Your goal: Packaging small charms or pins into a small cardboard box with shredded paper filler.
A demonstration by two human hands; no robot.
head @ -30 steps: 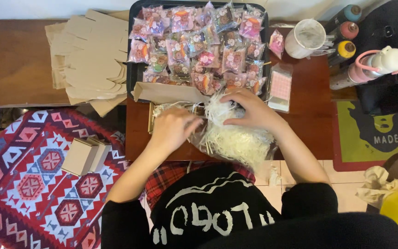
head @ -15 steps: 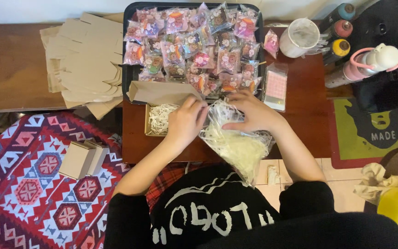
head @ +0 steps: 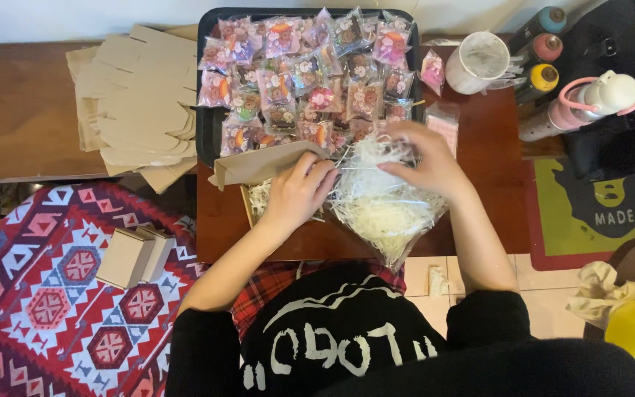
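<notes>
Filling step: left hand (head: 297,192) presses shred into the open box (head: 259,180), right hand (head: 424,158) clutches the shred bag (head: 384,209); another careful pinch looks due.

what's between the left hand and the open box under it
Nothing visible. The left hand rests right over the open box, touching the shredded paper in it. The box's raised flap stands behind, toward the tray, not in the way. The right hand grips the bag of shred beside it.

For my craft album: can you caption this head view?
Left hand in a small kraft box, right hand on a bag of shredded paper, below a tray of wrapped treats.
</notes>
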